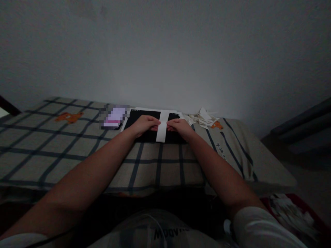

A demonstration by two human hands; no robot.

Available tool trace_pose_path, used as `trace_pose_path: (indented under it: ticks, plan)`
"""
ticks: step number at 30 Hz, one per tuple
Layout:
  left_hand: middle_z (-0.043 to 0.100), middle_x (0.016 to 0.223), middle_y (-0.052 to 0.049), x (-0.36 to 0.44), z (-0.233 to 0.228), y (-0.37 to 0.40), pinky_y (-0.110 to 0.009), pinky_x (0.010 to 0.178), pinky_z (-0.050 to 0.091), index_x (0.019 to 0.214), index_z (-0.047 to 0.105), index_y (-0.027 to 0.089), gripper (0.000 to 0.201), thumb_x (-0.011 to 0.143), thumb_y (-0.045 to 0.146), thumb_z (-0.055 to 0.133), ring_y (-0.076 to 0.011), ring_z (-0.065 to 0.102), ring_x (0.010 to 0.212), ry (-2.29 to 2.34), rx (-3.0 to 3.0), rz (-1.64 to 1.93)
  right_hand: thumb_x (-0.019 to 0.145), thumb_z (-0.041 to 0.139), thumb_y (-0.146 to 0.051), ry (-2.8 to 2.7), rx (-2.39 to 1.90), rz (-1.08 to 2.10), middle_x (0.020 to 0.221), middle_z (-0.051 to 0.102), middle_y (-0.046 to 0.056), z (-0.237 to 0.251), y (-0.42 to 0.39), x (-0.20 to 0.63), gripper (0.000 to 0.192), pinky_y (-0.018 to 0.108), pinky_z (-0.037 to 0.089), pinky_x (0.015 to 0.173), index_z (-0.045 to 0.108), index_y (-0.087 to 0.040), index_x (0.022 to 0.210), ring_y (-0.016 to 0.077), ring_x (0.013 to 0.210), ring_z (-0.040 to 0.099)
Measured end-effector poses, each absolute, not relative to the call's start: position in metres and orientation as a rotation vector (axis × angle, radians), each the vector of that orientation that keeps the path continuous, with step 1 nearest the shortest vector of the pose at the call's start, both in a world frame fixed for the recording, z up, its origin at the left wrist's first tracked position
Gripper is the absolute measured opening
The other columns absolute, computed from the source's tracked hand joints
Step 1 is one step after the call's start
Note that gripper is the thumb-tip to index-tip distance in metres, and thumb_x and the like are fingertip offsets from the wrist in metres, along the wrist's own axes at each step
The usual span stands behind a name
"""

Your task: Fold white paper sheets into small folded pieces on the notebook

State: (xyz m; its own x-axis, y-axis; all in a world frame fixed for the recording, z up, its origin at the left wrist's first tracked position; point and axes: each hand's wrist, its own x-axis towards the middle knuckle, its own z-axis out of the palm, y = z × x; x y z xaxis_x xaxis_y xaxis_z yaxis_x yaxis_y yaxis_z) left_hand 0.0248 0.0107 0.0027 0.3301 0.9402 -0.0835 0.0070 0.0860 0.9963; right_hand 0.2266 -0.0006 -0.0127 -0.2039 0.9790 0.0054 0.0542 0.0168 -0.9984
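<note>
Paper scraps (pixel 203 118) right; blurred object (pixel 114 117) left.

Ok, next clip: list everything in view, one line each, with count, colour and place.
paper strip: one, white, upright across the black pad, pinched at both edges
pad: one, black, on the bedcover by the wall
paper scraps: a pile, off-white, right of the pad
blurred item: one, pale purple, left of the pad
bedcover: one, beige with dark checks and orange bears
wall: grey, behind
left hand: grip on the strip's left edge
right hand: grip on the strip's right edge
</note>
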Motion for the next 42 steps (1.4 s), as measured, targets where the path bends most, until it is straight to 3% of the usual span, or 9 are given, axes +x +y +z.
trace_pose_path:
  ticks: [8, 32, 42]
  plan:
    - [0.072, 0.073, -0.005, 0.0279, 0.0032, 0.0087, -0.029, 0.079, 0.054, 0.076, 0.073, 0.012, 0.007, 0.074, 0.018, 0.073, -0.0112, 0.065, 0.068, 0.993, 1.29, 0.92, 0.075, 0.069, -0.025, -1.472, -1.14, 1.291, 0.07, 0.07, 0.003, -0.011, -0.0013, 0.228, 0.01, 0.023, 0.045, 0.06, 0.071, -0.015, 0.072, 0.0092, 0.061, 0.059]
    - [0.07, 0.068, -0.004, 0.0277, -0.0011, 0.0132, -0.026, 0.073, 0.054, 0.069, 0.072, 0.013, 0.006, 0.068, 0.016, 0.077, -0.0103, 0.064, 0.063, 1.013, 1.282, 0.974, 0.073, 0.068, -0.023, -1.469, -1.171, 1.289, 0.072, 0.071, 0.003, -0.0136, -0.0012, 0.2251, 0.008, 0.024, 0.046, 0.063, 0.072, -0.016, 0.076, 0.0104, 0.065, 0.061]
    - [0.07, 0.069, -0.004, 0.0263, 0.0034, 0.0099, -0.026, 0.073, 0.054, 0.075, 0.072, 0.012, 0.008, 0.075, 0.02, 0.072, -0.0103, 0.064, 0.063, 0.983, 1.273, 0.964, 0.075, 0.068, -0.023, -1.493, -1.152, 1.279, 0.073, 0.071, 0.004, -0.0124, -0.0041, 0.2238, 0.009, 0.026, 0.047, 0.065, 0.073, -0.016, 0.078, 0.0116, 0.066, 0.062]
